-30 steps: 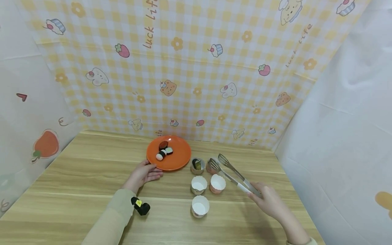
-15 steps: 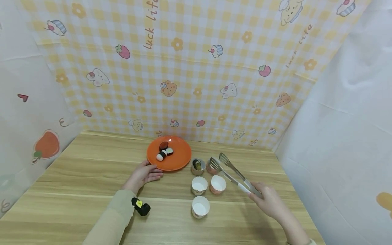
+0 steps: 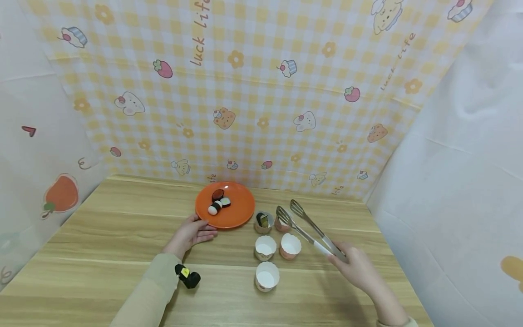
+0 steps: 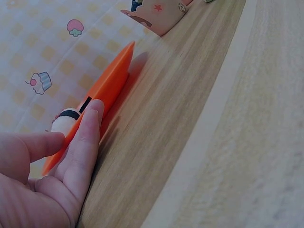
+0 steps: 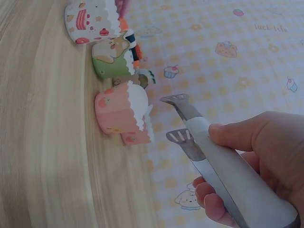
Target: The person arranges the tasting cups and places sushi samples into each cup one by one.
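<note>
On the orange plate (image 3: 241, 206) lie several sushi pieces (image 3: 215, 207). My left hand (image 3: 189, 234) holds its near-left rim, the thumb over the edge and the fingers extended below; in the left wrist view the rim of the plate (image 4: 114, 78) runs between thumb and fingers of that hand (image 4: 66, 180). My right hand (image 3: 355, 268) grips metal tongs (image 3: 320, 234) with white handles, their two tips apart above the back right cup (image 3: 283, 225). Nothing is between the tips of the tongs (image 5: 228, 166) in the right wrist view, where my right hand (image 5: 266, 156) wraps the handles.
Beside the plate a paper cup (image 3: 263, 227) contains dark and green pieces. Nearer stand white-lined cups: one at left (image 3: 265, 247), one at right (image 3: 290, 246), one in front (image 3: 267, 277). A checked cloth (image 3: 261, 91) hangs behind the wooden table (image 3: 102, 250).
The tongs and my right hand have shifted slightly left and away from me, the tips staying apart. My left hand and the plate keep their place.
</note>
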A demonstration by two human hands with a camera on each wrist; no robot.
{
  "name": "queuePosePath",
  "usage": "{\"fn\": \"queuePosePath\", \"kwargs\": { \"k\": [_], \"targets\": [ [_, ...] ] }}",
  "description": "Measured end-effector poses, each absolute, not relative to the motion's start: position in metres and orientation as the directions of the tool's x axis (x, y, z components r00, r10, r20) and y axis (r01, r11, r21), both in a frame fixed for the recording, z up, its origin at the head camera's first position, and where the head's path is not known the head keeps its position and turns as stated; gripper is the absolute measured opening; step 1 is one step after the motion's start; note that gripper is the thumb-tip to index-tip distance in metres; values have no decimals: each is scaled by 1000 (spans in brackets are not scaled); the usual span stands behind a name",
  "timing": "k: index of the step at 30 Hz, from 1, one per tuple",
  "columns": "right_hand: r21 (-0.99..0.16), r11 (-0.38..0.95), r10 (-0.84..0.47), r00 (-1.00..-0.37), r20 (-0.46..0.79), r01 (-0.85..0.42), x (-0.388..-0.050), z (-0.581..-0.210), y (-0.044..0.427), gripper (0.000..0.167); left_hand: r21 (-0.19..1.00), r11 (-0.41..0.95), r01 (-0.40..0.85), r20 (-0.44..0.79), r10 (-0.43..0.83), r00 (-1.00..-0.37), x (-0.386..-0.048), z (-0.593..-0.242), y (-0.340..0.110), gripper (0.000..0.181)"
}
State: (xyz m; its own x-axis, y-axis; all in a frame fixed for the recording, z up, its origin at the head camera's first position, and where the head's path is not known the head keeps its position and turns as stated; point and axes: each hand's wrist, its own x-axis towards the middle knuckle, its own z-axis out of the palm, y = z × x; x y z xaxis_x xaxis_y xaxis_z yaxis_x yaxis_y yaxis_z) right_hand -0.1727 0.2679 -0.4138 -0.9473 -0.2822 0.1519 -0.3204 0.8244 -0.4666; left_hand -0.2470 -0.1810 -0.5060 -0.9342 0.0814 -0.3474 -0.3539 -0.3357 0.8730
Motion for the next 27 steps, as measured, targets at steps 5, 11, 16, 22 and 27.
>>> {"fn": "queuePosePath", "kwargs": {
  "k": [5,11,16,22,27],
  "targets": [
    [-488,814,-276,-949,153,-316,-175,-416,263,47,872,-332,-360,-355,76,-932,-247,-506,-181,41],
    [-515,795,-278,-947,159,-320,-178,-418,258,46,872,-329,-363,-358,76,-931,-248,-506,-181,43],
    [-526,778,-295,-939,175,-342,-178,-418,254,47,873,-330,-358,-353,78,-932,-248,-506,-181,44],
    [-510,780,-306,-932,194,-362,-181,-419,248,48,874,-327,-359,-354,77,-932,-247,-506,-180,45],
    [-533,754,-322,-924,209,-383,-184,-418,244,47,874,-324,-363,-359,75,-930,-247,-505,-180,46]
  ]
}}
